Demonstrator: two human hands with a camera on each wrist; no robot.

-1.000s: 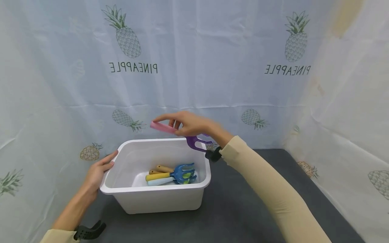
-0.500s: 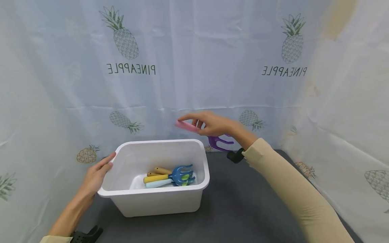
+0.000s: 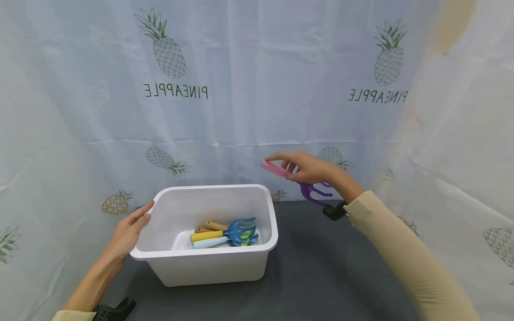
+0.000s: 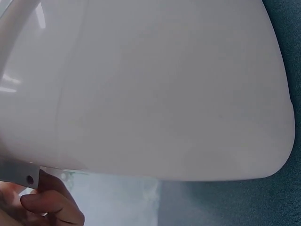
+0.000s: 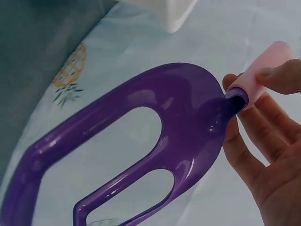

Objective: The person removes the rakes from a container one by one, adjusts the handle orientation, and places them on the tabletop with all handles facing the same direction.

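Observation:
In the head view my right hand (image 3: 308, 167) is raised to the right of the white tub (image 3: 202, 269). It pinches the pink handle of a hand rake (image 5: 186, 113) between thumb and fingers. The rake's purple head and bent tines fill much of the right wrist view, pointing away from the fingers. My left hand (image 3: 127, 232) grips the tub's left rim, with bent fingers (image 4: 54, 207) showing at its edge in the left wrist view. Inside the tub lie blue hand rakes (image 3: 238, 231), one with a yellow handle (image 3: 206, 236) and one with a light blue handle (image 3: 209, 242).
Two tan wooden handles (image 3: 216, 225) lie behind the blue rakes in the tub, their far ends hidden. The tub stands on a dark grey table (image 3: 313, 276). Pineapple-printed cloth (image 3: 249, 111) hangs behind and along both sides.
My right hand has carried the purple hand rake rightward, from above the tub's right side to beyond its right rim. The left hand stays at the tub's left rim.

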